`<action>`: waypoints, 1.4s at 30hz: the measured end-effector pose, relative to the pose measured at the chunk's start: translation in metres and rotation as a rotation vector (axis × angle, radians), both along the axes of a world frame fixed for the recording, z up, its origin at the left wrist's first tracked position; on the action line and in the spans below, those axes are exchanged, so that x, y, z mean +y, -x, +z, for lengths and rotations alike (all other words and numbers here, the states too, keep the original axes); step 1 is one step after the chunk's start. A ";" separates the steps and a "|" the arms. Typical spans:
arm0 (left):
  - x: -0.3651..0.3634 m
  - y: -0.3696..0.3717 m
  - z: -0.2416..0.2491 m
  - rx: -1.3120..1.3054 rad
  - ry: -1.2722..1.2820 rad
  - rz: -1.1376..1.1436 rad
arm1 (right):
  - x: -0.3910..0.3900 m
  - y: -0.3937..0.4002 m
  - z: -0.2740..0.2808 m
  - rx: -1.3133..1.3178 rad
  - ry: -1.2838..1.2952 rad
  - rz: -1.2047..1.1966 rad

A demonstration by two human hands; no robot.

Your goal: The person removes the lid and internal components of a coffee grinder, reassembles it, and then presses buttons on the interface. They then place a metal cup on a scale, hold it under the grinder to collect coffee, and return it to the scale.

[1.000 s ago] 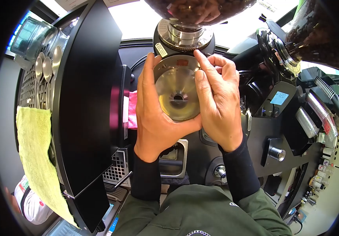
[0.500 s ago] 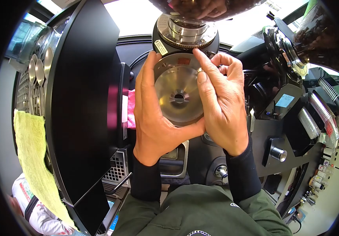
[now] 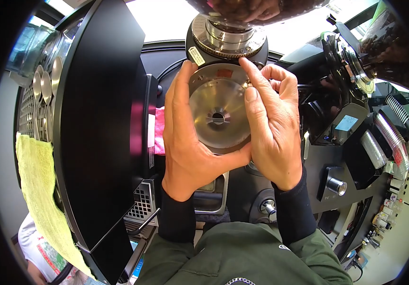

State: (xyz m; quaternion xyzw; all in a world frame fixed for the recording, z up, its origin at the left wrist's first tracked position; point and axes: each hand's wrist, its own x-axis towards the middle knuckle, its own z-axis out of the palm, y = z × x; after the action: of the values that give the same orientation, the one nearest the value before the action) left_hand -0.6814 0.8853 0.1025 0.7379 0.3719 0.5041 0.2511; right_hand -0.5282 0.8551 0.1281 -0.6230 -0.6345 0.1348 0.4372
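Note:
A round metal funnel with a central hole lies between my two hands, below the coffee grinder. My left hand curves around its left side, fingers reaching toward the grinder and thumb stretched along the near rim. At the right rim is my right hand, its thumb and index finger by the edge. That index fingertip reaches the grinder's lower collar, while the other fingers are curled and partly hidden. A few brown bits show on the funnel's far wall, near a reddish reflection.
A tall black machine stands at the left, with spoons and a yellow-green cloth beyond it. A second grinder with a small display is at the right, near stacked lids. Another person's sleeve shows lower left.
The view has shifted slightly, and both hands keep the same hold around the funnel. At the lower left, the other person has changed position.

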 end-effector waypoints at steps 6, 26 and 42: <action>0.001 0.002 -0.003 0.051 0.004 0.026 | 0.014 -0.005 0.006 0.090 -0.172 -0.140; 0.003 0.005 -0.006 0.007 0.057 -0.056 | 0.040 -0.013 0.008 0.097 -0.074 -0.219; 0.002 0.004 -0.006 -0.046 0.080 -0.072 | 0.040 -0.012 0.008 0.080 -0.058 -0.225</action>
State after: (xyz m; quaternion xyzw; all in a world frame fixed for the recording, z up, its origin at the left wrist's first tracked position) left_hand -0.6851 0.8875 0.0963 0.7285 0.3591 0.4961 0.3071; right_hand -0.5158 0.8955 0.1365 -0.6714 -0.5463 0.0910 0.4925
